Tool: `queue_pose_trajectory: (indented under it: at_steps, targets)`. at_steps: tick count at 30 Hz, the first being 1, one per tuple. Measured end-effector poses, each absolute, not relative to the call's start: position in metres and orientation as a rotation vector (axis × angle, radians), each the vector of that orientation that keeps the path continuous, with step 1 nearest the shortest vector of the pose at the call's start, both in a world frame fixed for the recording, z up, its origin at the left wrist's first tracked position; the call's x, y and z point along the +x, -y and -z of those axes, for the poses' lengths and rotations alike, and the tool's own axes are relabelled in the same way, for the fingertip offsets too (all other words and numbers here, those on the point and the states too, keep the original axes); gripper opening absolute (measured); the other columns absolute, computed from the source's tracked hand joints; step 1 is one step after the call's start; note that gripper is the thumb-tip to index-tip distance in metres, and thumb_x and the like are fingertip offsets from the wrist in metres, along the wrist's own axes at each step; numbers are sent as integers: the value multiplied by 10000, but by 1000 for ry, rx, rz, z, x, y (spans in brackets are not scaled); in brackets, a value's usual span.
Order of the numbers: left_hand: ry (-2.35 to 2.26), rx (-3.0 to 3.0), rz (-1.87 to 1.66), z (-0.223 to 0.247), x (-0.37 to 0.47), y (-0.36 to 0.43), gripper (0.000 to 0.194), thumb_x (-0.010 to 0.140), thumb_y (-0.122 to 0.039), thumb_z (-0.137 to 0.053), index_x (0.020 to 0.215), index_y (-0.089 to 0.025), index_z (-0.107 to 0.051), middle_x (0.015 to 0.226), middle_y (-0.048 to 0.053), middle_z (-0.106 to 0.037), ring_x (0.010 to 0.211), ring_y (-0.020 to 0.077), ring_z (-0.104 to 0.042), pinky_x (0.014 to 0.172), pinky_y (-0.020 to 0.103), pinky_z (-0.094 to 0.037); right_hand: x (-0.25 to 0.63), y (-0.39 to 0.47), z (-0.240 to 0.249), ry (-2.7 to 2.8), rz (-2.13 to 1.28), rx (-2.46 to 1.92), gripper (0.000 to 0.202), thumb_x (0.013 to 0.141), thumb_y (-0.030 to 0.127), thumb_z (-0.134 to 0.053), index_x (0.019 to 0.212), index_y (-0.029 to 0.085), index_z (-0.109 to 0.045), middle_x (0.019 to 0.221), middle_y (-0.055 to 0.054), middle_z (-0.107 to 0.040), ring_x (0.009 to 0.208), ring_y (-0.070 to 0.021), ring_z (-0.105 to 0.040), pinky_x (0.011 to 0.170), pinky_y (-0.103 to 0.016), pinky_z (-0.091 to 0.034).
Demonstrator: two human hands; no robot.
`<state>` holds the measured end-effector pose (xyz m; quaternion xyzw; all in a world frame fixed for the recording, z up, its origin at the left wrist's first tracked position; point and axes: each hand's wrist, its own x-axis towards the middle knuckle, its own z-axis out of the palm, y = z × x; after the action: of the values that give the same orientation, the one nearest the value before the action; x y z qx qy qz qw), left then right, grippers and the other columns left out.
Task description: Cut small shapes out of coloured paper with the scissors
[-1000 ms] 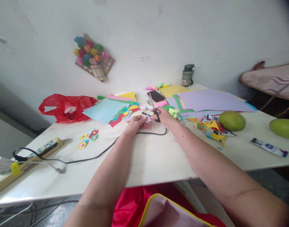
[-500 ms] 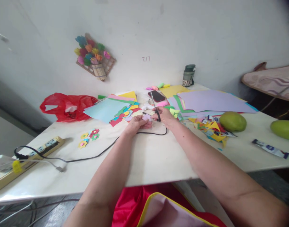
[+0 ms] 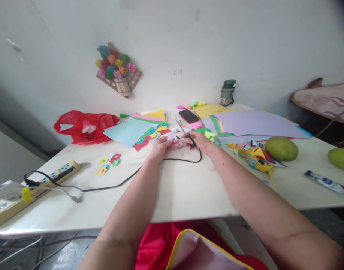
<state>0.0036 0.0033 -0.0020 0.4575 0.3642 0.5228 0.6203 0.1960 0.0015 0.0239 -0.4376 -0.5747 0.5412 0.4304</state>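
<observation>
Between the fingers of my left hand (image 3: 163,147) is a small light purple paper piece (image 3: 171,137). My right hand (image 3: 198,141) grips dark-handled scissors (image 3: 181,124), whose blades point up and to the left, parted, just right of that paper. Left of my hands lie coloured paper scraps (image 3: 145,140) and a light blue sheet (image 3: 127,132). Small paper flowers (image 3: 102,171) rest further left. A black cable (image 3: 183,161) curves across the table below both hands.
A phone (image 3: 189,116) lies behind my hands. Purple sheets (image 3: 253,123), scraps (image 3: 256,155), a green fruit (image 3: 281,148) and a glue tube (image 3: 328,183) are at right. A red bag (image 3: 86,125) and power strip (image 3: 59,172) are at left.
The scissors have tilted further left and their blades now show apart. The purple paper has turned and moved slightly left in my left hand. The whole view has shifted a little.
</observation>
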Motion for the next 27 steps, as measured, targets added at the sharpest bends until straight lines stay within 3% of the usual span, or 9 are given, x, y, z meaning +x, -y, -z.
queue_pose_trajectory:
  at_steps: [4,8,15,24,27]
  targets:
    - [-830,1001,-1247,1,4,-3,154,767,-144,-774,840,-111,-643,842,93,-763,734,187,-749,803,318,-613,200,-1,-22,1656,-1316,-1135,369,699,442,-829,787,150,-622,552,4,-620,398,-63,-495,329,-169,-227]
    - [-816,964,-1276,0,4,-2,157,769,-113,-767,845,-105,-630,821,85,-756,705,177,-745,799,319,-617,204,0,-21,1782,-1330,-1085,372,767,486,-769,764,157,-595,599,2,-632,446,-60,-532,347,-158,-286]
    - [-817,890,-1285,-5,7,2,114,834,-47,-658,849,-120,-572,781,81,-753,636,167,-733,637,254,-609,199,-7,-36,1944,-1359,-1122,394,773,512,-762,745,158,-589,618,-22,-657,454,-83,-554,347,-174,-345]
    - [-789,880,-1244,-2,4,-2,70,850,-77,-673,868,-92,-607,798,129,-754,714,215,-755,695,296,-619,209,-13,-27,1941,-1371,-1015,418,795,551,-718,771,160,-574,657,-19,-663,471,-90,-587,353,-174,-381]
    - [-795,879,-1239,-3,5,-1,72,854,-82,-673,863,-100,-604,759,107,-748,662,198,-745,638,269,-612,212,-12,-27,2008,-1346,-1088,390,789,512,-738,743,161,-573,625,-18,-649,451,-89,-574,343,-178,-377]
